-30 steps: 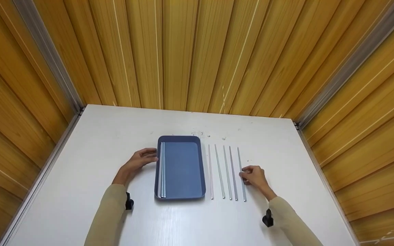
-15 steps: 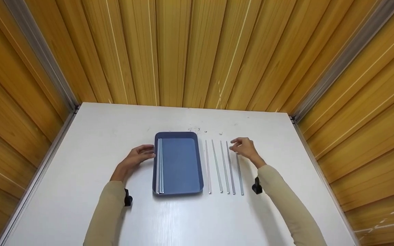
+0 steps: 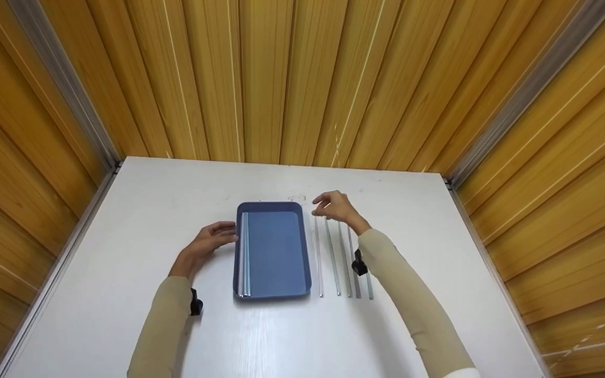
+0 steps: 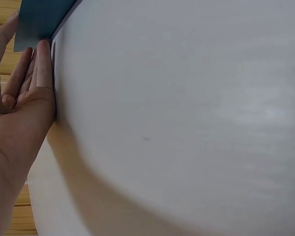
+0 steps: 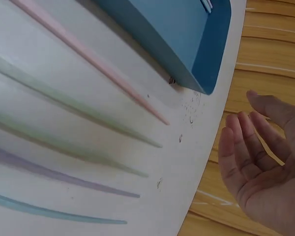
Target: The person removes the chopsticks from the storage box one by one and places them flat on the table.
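A blue rectangular tray [image 3: 279,252] lies on the white table, with several slim chopsticks [image 3: 246,257] along its left inner side. My left hand [image 3: 208,244] touches the tray's left wall with extended fingers, also visible in the left wrist view. To the right of the tray lie several spaced chopsticks: a pink one [image 5: 88,53], two green ones, of which one green chopstick [image 5: 73,104] is nearer the pink, a purple one [image 5: 59,172] and a light blue one [image 5: 54,211]. My right hand [image 3: 336,206], holding nothing, hovers by the far ends of the pink and green ones, fingers loosely bent.
The white table [image 3: 281,341] is bounded by wood-patterned walls [image 3: 276,84] at the back and both sides. Small dark marks [image 3: 297,198] dot the tabletop beyond the tray. Black wrist mounts [image 3: 358,263] sit under the sleeves.
My right hand has left the light blue chopstick at the far right and moved left and away from me, toward the pink one. My left hand stays at the tray.
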